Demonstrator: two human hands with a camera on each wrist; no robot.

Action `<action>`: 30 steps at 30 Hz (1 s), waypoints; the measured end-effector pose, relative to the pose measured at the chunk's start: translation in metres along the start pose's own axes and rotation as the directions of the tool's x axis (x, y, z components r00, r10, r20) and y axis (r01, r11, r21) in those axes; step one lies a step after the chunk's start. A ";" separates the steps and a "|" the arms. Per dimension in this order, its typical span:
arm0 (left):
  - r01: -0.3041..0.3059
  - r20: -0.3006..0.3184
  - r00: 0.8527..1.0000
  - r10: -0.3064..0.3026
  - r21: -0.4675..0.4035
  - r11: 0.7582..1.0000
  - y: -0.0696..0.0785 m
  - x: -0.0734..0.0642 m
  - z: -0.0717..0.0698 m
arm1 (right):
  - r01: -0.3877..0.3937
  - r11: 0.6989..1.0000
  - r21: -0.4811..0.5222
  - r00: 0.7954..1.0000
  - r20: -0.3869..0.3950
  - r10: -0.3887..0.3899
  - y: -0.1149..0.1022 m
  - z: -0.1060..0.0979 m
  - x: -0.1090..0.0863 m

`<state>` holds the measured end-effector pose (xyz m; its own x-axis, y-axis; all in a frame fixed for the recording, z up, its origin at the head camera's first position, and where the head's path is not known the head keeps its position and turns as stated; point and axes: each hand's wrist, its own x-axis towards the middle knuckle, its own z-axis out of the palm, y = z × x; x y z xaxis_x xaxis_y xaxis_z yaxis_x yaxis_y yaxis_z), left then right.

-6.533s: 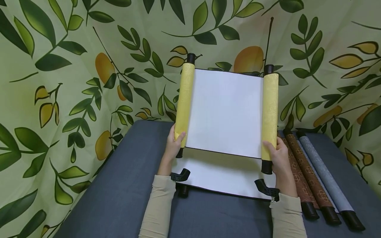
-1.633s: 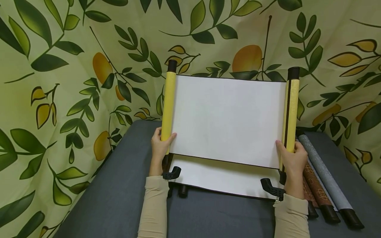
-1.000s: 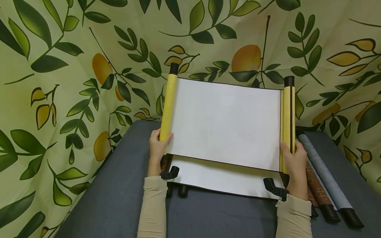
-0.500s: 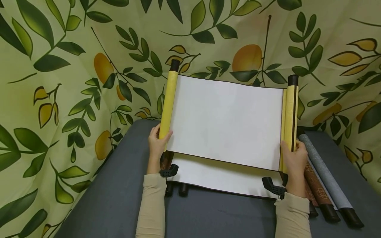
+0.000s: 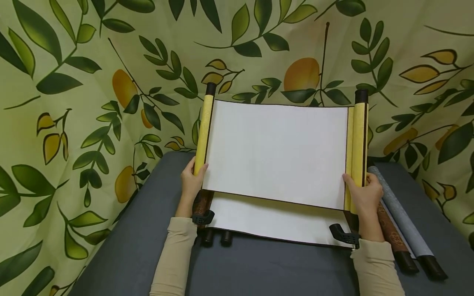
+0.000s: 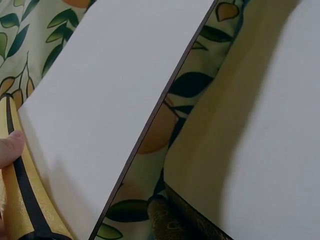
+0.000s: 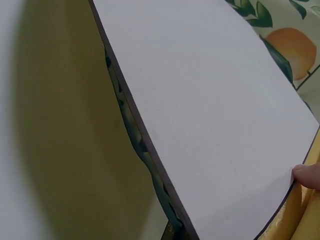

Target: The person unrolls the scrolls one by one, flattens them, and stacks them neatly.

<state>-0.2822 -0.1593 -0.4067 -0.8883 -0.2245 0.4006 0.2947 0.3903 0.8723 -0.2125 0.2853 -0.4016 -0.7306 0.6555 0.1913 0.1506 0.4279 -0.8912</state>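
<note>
A scroll with a blank white sheet [image 5: 277, 152] is held up, spread between two yellow rollers with black end knobs. My left hand [image 5: 191, 183] grips the lower part of the left roller [image 5: 203, 131]; in the left wrist view its thumb [image 6: 12, 147] lies over the yellow cloth and black stripe. My right hand [image 5: 364, 195] grips the right roller [image 5: 358, 144], where a flat yellow strip [image 5: 349, 160] shows beside it. The right wrist view has the right thumb [image 7: 305, 175] at the sheet's yellow border. Fingers behind the rollers are mostly hidden.
Beneath, a second scroll lies spread with white paper [image 5: 274, 224] and a brown patterned roller [image 5: 201, 203] at its left. To the right lie a brown patterned roll [image 5: 393, 232] and a grey-blue roll [image 5: 403, 218] on the dark grey table [image 5: 281, 271]. Leaf-print cloth hangs behind.
Over several seconds my hands have moved apart, unrolling the yellow scroll to a wider white sheet. Most recently the left hand has shifted slightly left, and a black stripe shows along its roller.
</note>
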 end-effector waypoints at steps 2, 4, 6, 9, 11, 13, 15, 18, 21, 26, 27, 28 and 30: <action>-0.007 0.003 1.000 0.007 0.023 1.000 0.000 -0.001 -0.002 | 0.014 1.000 0.000 1.000 -0.001 -0.014 0.001 0.000 0.000; -0.014 0.008 1.000 0.014 0.045 0.999 0.002 -0.003 -0.004 | 0.016 1.000 -0.008 1.000 0.008 -0.016 0.001 0.000 0.000; -0.030 0.011 0.999 0.030 0.059 0.998 0.002 -0.004 -0.006 | 0.022 1.000 -0.016 1.000 0.017 -0.022 0.002 -0.001 0.000; -0.057 0.026 0.998 0.055 0.063 0.996 0.003 -0.005 -0.010 | 0.023 0.999 -0.028 0.999 0.036 -0.022 0.003 -0.002 0.000; -0.077 0.037 0.996 0.075 0.064 0.995 0.004 -0.005 -0.012 | 0.028 0.999 -0.035 0.999 0.043 -0.027 0.003 -0.003 0.000; -0.090 0.041 0.995 0.088 0.073 0.993 0.004 -0.005 -0.013 | 0.038 0.998 -0.043 0.998 0.043 -0.036 0.002 -0.003 0.000; -0.095 0.042 0.995 0.092 0.084 0.992 0.003 -0.005 -0.015 | 0.050 0.998 -0.049 0.998 0.037 -0.048 0.003 -0.003 0.000; -0.085 0.023 0.996 0.083 0.112 0.990 0.001 -0.004 -0.017 | 0.054 0.997 -0.060 0.998 0.037 -0.051 0.002 -0.003 0.000; -0.058 -0.005 0.998 0.059 0.125 0.990 0.000 -0.004 -0.018 | 0.039 0.996 -0.076 0.998 0.055 -0.035 0.001 -0.003 0.000; -0.044 -0.033 0.998 0.049 0.120 0.992 -0.004 -0.004 -0.020 | 0.038 0.994 -0.101 0.996 0.083 -0.030 0.002 -0.004 0.000; -0.048 -0.038 0.998 0.053 0.119 0.992 -0.005 -0.004 -0.021 | 0.043 0.993 -0.107 0.996 0.088 -0.034 0.003 -0.004 -0.001; -0.053 -0.043 0.997 0.058 0.119 0.991 -0.005 -0.004 -0.021 | 0.049 0.992 -0.114 0.995 0.092 -0.038 0.003 -0.004 -0.001; -0.057 -0.056 0.996 0.064 0.117 0.991 -0.006 -0.005 -0.022 | 0.064 0.990 -0.129 0.994 0.100 -0.051 0.004 -0.005 -0.001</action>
<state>-0.2722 -0.1805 -0.4079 -0.8467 -0.2488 0.4702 0.3011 0.5045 0.8092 -0.2077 0.2893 -0.4038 -0.8005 0.5669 0.1945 0.1882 0.5459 -0.8164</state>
